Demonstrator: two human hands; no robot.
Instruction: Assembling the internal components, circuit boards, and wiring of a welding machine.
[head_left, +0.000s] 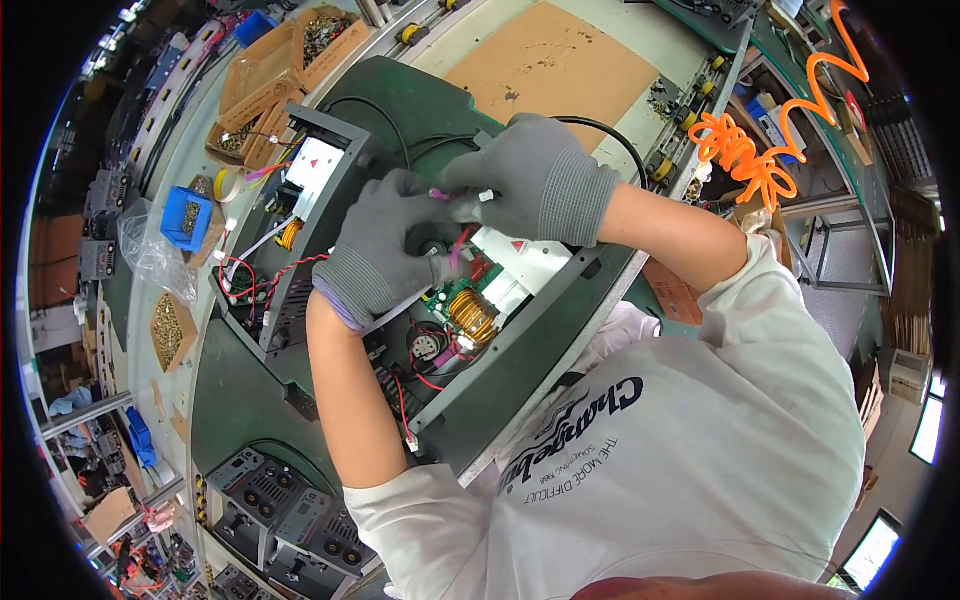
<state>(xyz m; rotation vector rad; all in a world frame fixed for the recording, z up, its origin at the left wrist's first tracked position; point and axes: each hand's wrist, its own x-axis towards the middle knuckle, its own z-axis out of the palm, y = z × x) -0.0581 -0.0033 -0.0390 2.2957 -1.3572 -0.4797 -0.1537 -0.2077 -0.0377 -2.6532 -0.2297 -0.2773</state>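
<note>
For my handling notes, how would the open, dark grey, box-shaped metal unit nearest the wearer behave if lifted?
The unit is probably heavy for its size, given the thick copper-coloured coil inside. Flat-sided, it seems unlikely to roll. The thin red wire at one end would likely flop, being slack.

Dark green flat board carries an open dark-grey metal housing, a second open dark-grey metal housing to its left, two boxy grey-black units lower left. Pale grey bench alongside: crumpled clear plastic bag, open cardboard tray of small brass-coloured parts.
</note>
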